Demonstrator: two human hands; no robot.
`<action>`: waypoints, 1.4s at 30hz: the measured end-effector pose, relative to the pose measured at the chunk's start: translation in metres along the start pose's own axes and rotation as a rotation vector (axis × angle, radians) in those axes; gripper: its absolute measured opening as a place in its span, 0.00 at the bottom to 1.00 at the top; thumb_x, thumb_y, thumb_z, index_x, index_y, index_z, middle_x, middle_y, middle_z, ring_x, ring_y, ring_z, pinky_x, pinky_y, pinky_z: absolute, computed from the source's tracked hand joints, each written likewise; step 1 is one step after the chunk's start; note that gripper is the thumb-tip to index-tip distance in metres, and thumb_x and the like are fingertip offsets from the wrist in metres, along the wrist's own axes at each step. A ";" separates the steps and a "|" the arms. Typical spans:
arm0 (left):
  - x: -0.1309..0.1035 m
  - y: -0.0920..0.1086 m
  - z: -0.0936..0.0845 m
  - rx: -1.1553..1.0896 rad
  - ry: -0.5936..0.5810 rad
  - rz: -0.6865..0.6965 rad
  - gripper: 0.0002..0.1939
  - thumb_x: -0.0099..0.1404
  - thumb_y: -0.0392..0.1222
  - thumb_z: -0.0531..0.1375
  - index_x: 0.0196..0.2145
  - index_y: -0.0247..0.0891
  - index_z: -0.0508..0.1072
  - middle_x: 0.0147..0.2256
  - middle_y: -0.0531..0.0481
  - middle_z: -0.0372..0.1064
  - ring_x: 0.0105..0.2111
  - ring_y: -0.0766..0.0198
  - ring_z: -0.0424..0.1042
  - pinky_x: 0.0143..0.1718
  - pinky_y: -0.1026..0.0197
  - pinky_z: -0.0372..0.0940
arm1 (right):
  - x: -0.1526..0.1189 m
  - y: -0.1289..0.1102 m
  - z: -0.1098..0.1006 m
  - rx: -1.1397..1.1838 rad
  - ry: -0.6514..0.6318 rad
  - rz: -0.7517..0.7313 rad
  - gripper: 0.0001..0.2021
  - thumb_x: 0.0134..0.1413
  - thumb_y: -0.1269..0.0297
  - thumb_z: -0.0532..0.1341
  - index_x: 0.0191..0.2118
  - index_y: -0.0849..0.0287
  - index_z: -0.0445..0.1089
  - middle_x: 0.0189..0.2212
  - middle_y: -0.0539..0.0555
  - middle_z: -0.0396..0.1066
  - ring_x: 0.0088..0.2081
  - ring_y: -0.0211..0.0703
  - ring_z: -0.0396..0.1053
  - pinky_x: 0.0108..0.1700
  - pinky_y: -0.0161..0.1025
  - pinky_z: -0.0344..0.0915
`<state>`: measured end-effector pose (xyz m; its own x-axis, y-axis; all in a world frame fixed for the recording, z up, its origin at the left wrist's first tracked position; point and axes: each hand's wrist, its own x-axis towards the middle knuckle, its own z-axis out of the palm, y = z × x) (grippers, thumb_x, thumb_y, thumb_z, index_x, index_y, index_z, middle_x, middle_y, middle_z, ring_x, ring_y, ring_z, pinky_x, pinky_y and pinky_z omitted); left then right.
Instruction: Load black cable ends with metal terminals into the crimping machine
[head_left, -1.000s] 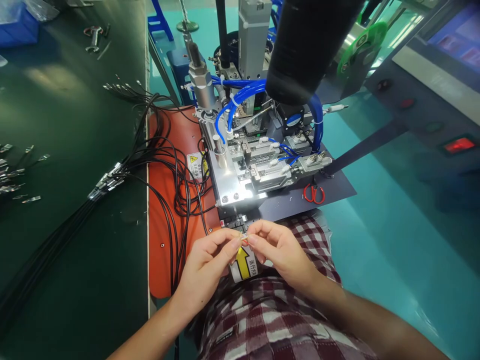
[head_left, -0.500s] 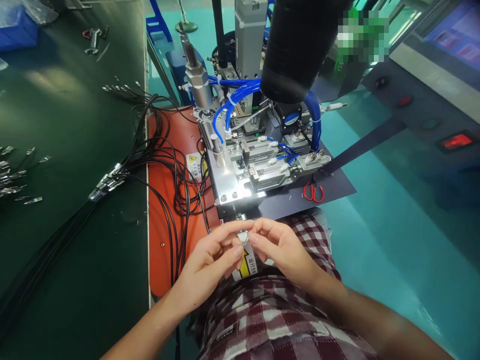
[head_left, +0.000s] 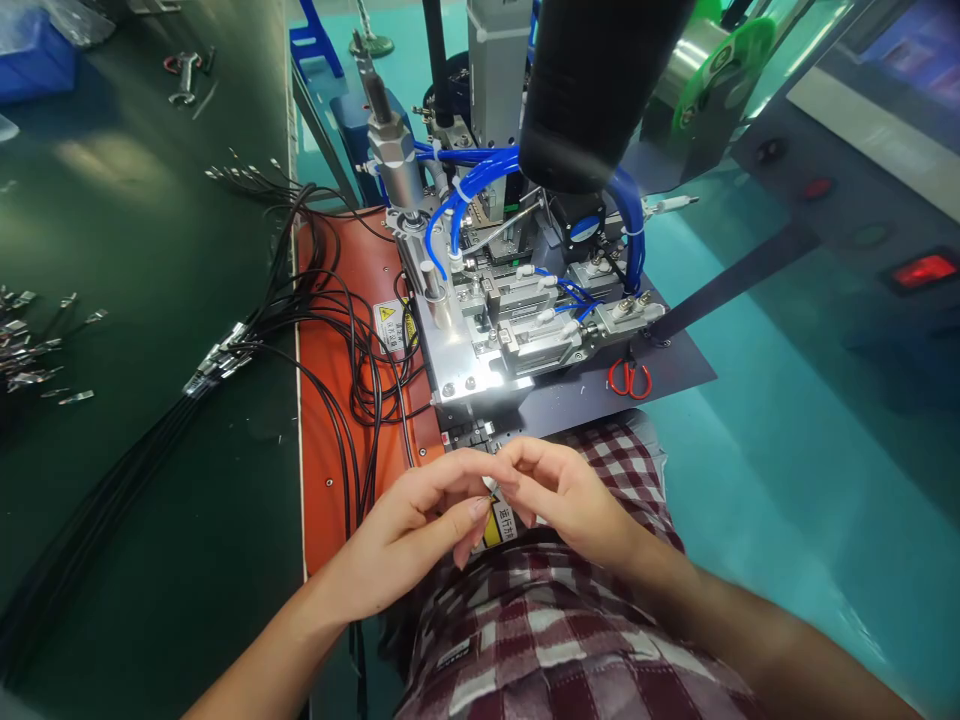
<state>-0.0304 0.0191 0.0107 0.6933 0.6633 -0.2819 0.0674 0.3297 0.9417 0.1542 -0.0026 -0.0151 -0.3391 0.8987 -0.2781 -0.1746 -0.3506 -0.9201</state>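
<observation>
My left hand and my right hand meet in front of my lap. The left index finger reaches across and touches the right fingertips. Its thumb and other fingers are bent around a tiny pale, shiny piece, too small to name. My right hand is closed in a pinch, and its fingertips hide most of whatever lies between them. Just beyond the hands stands a metal bench machine with blue air hoses. A yellow and white label shows beneath the fingers.
Black cables with metal tips drape over an orange board onto the dark table. Loose metal connectors, a wrench and a blue bin lie left. Red-handled scissors rest right; a control panel stands beyond.
My left fingers have straightened a little and its index finger now overlaps the right fingertips more. The small piece shows less. The view has shifted slightly.
</observation>
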 end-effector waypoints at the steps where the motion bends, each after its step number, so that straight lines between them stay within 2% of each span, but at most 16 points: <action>1: 0.000 0.000 0.001 -0.028 0.016 0.004 0.11 0.69 0.40 0.54 0.48 0.42 0.68 0.30 0.52 0.68 0.24 0.71 0.65 0.26 0.67 0.62 | -0.001 0.000 0.001 -0.009 0.013 -0.003 0.12 0.56 0.55 0.60 0.31 0.60 0.65 0.20 0.44 0.58 0.21 0.32 0.54 0.24 0.33 0.53; 4: 0.002 -0.002 0.007 -0.088 0.152 -0.010 0.08 0.67 0.41 0.57 0.43 0.40 0.68 0.28 0.54 0.68 0.22 0.72 0.67 0.24 0.69 0.62 | -0.003 0.001 0.003 -0.077 0.120 -0.055 0.08 0.57 0.60 0.59 0.31 0.59 0.64 0.21 0.45 0.59 0.22 0.33 0.55 0.25 0.33 0.55; 8: 0.004 -0.004 0.015 -0.064 0.397 -0.091 0.07 0.61 0.42 0.63 0.35 0.37 0.71 0.24 0.56 0.66 0.22 0.73 0.65 0.24 0.71 0.60 | -0.006 0.003 0.006 -0.330 0.268 -0.226 0.05 0.59 0.67 0.56 0.31 0.58 0.64 0.25 0.47 0.62 0.26 0.35 0.59 0.30 0.34 0.58; 12: 0.004 -0.006 0.018 -0.029 0.480 -0.126 0.09 0.57 0.43 0.66 0.33 0.37 0.73 0.26 0.54 0.67 0.26 0.72 0.64 0.25 0.72 0.59 | -0.007 0.003 0.006 -0.478 0.278 -0.304 0.05 0.59 0.70 0.56 0.32 0.58 0.64 0.27 0.48 0.64 0.28 0.36 0.61 0.32 0.34 0.58; 19: 0.005 -0.003 0.018 -0.031 0.506 -0.143 0.10 0.57 0.45 0.65 0.32 0.36 0.74 0.23 0.55 0.65 0.22 0.72 0.61 0.21 0.71 0.57 | -0.008 -0.003 0.009 -0.265 0.196 -0.145 0.07 0.60 0.65 0.56 0.30 0.58 0.63 0.23 0.45 0.60 0.24 0.33 0.57 0.26 0.32 0.57; 23: 0.007 -0.004 0.017 -0.084 0.500 -0.180 0.12 0.56 0.47 0.66 0.32 0.35 0.73 0.22 0.56 0.64 0.20 0.74 0.59 0.20 0.72 0.54 | -0.006 -0.001 0.011 -0.232 0.197 -0.120 0.07 0.60 0.64 0.56 0.31 0.58 0.64 0.22 0.44 0.59 0.23 0.33 0.56 0.25 0.32 0.56; 26: 0.008 -0.005 0.016 -0.134 0.482 -0.209 0.12 0.56 0.47 0.65 0.31 0.35 0.72 0.19 0.58 0.59 0.17 0.76 0.53 0.18 0.72 0.49 | -0.004 0.002 0.009 -0.218 0.204 -0.117 0.06 0.59 0.64 0.57 0.31 0.58 0.65 0.22 0.45 0.60 0.23 0.33 0.56 0.26 0.32 0.56; 31: 0.008 -0.005 0.015 -0.305 0.428 -0.273 0.10 0.57 0.44 0.63 0.27 0.36 0.67 0.16 0.63 0.51 0.15 0.78 0.42 0.18 0.69 0.40 | -0.004 0.006 0.009 -0.346 0.188 -0.167 0.04 0.57 0.67 0.59 0.32 0.59 0.68 0.25 0.47 0.66 0.27 0.34 0.61 0.30 0.33 0.60; 33: 0.008 -0.005 0.015 -0.315 0.426 -0.269 0.09 0.57 0.42 0.62 0.27 0.36 0.67 0.15 0.63 0.49 0.16 0.76 0.42 0.19 0.67 0.39 | -0.005 0.006 0.013 -0.404 0.179 -0.199 0.05 0.55 0.70 0.59 0.29 0.59 0.68 0.24 0.47 0.66 0.27 0.35 0.62 0.31 0.33 0.60; 37: 0.007 -0.006 0.015 -0.316 0.414 -0.257 0.07 0.58 0.40 0.61 0.28 0.36 0.67 0.17 0.61 0.51 0.18 0.75 0.44 0.20 0.66 0.39 | -0.006 0.004 0.022 -0.409 0.161 -0.217 0.07 0.53 0.74 0.58 0.26 0.59 0.65 0.22 0.46 0.64 0.25 0.33 0.61 0.29 0.32 0.59; 40: 0.008 -0.006 0.013 -0.332 0.388 -0.262 0.08 0.59 0.41 0.60 0.26 0.36 0.66 0.16 0.61 0.49 0.17 0.75 0.43 0.20 0.65 0.38 | -0.005 0.001 0.020 -0.395 0.142 -0.186 0.06 0.53 0.72 0.59 0.26 0.59 0.67 0.22 0.46 0.65 0.25 0.34 0.62 0.29 0.32 0.60; 42: 0.008 -0.006 0.013 -0.338 0.388 -0.263 0.08 0.59 0.41 0.60 0.26 0.36 0.67 0.15 0.62 0.48 0.17 0.75 0.42 0.20 0.65 0.38 | -0.004 -0.001 0.016 -0.391 0.173 -0.169 0.04 0.53 0.69 0.61 0.29 0.59 0.69 0.23 0.46 0.68 0.26 0.34 0.63 0.29 0.32 0.60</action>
<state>-0.0160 0.0141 0.0052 0.3665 0.7066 -0.6053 -0.0755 0.6710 0.7376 0.1408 -0.0097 -0.0093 -0.1710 0.9772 -0.1262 0.1589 -0.0990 -0.9823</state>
